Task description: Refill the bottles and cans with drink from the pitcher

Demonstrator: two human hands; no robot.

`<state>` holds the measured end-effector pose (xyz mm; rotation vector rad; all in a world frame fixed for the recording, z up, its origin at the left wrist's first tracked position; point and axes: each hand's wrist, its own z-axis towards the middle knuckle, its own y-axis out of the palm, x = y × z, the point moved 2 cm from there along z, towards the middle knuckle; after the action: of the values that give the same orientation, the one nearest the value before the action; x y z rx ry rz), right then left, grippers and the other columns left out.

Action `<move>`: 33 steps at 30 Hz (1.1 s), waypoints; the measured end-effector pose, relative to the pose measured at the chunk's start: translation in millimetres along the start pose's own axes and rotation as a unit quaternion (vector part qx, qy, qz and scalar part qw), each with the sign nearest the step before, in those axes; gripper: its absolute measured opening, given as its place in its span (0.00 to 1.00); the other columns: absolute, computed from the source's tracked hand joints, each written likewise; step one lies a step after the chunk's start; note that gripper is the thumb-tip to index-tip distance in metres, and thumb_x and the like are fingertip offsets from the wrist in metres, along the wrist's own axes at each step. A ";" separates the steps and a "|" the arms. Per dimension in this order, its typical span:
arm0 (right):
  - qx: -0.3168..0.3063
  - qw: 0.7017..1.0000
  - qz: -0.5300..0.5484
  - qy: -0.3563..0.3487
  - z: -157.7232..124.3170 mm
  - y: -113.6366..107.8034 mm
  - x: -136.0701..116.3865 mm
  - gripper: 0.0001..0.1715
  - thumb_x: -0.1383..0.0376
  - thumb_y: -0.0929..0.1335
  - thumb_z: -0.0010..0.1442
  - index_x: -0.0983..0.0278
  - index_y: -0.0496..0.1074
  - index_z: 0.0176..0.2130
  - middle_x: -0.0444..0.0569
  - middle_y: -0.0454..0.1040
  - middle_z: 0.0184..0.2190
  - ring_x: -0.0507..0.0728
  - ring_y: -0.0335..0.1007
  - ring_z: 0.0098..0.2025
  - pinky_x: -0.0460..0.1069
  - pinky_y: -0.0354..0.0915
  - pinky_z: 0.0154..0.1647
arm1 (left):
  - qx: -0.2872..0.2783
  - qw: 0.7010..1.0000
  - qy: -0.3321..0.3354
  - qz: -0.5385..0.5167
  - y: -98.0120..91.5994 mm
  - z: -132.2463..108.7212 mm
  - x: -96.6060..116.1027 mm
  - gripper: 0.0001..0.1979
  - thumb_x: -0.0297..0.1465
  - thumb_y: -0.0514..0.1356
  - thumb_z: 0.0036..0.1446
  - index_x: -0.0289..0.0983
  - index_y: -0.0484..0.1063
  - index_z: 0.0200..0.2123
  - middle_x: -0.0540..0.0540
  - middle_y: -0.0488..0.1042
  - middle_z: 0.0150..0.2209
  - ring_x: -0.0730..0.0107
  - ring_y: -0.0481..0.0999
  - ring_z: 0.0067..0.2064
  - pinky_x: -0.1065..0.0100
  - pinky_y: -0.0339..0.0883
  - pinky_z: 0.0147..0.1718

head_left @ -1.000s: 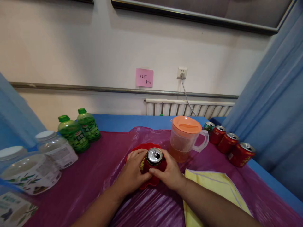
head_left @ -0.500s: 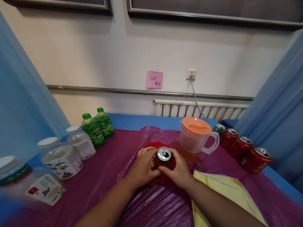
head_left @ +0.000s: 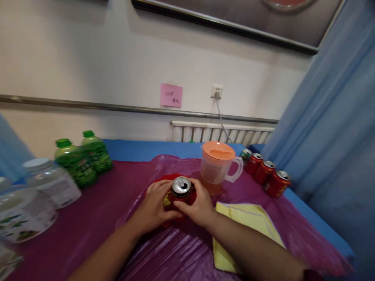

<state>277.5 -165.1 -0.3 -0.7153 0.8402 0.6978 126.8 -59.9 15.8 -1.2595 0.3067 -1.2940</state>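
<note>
An opened drink can (head_left: pixel 181 186) with a silver top and a dark patterned rim stands upright in front of me. My left hand (head_left: pixel 154 207) wraps its left side, fingers around the back and thumb across the front. My right hand (head_left: pixel 201 203) grips the right side, its thumb near the left one. Beneath the can and hands shows part of a red dish (head_left: pixel 169 177) with a wavy edge; most of it is hidden. Just behind my right hand is a clear pitcher (head_left: pixel 211 171) with an orange lid and amber liquid inside.
A folded yellow cloth (head_left: pixel 249 216) lies under my right forearm. Several cans (head_left: pixel 265 171) line the right edge. Green bottles (head_left: pixel 98 154) and clear jars (head_left: pixel 55 185) stand on the left. Purple plastic sheeting (head_left: pixel 129 171) covers the blue table (head_left: pixel 130 147).
The view has turned to the right, so everything sits further left in it. Both hands keep their hold on the can, which stays over the red dish.
</note>
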 end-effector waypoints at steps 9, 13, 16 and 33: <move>0.088 0.995 -0.038 -0.035 -22.6 -106.6 -36.5 0.34 0.55 0.77 0.51 0.61 0.68 0.54 0.52 0.78 0.49 0.60 0.75 0.49 0.54 0.71 0.52 | 0.081 0.997 0.014 0.002 4.9 7.6 -17.5 0.32 0.52 0.64 0.52 0.44 0.74 0.57 0.41 0.78 0.55 0.46 0.76 0.56 0.49 0.68 0.57; 0.251 0.960 -0.119 0.045 -57.6 -196.3 -2.7 0.35 0.49 0.76 0.51 0.62 0.70 0.52 0.55 0.78 0.49 0.63 0.75 0.48 0.57 0.69 0.52 | 0.088 0.996 0.005 0.009 2.7 9.0 -13.2 0.29 0.51 0.61 0.55 0.42 0.75 0.55 0.40 0.79 0.53 0.47 0.77 0.54 0.49 0.69 0.56; 0.371 0.890 -0.224 0.141 -82.6 -256.9 37.6 0.41 0.40 0.75 0.45 0.65 0.70 0.48 0.55 0.78 0.41 0.63 0.74 0.40 0.58 0.69 0.45 | 0.090 0.996 -0.002 0.006 3.0 10.4 -12.3 0.26 0.50 0.59 0.57 0.41 0.76 0.53 0.41 0.80 0.52 0.49 0.78 0.53 0.50 0.70 0.55; 0.351 0.827 -0.351 0.265 -104.9 -323.6 111.2 0.53 0.33 0.69 0.47 0.71 0.68 0.55 0.70 0.76 0.48 0.75 0.74 0.48 0.63 0.67 0.48 | 0.088 0.996 0.005 -0.018 3.8 10.7 -9.7 0.22 0.45 0.60 0.57 0.41 0.78 0.50 0.40 0.81 0.50 0.50 0.79 0.51 0.51 0.72 0.52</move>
<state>539.9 -402.4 -54.0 -0.4740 1.1464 -0.5086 133.9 -47.2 12.2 -1.1140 0.1746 -1.3282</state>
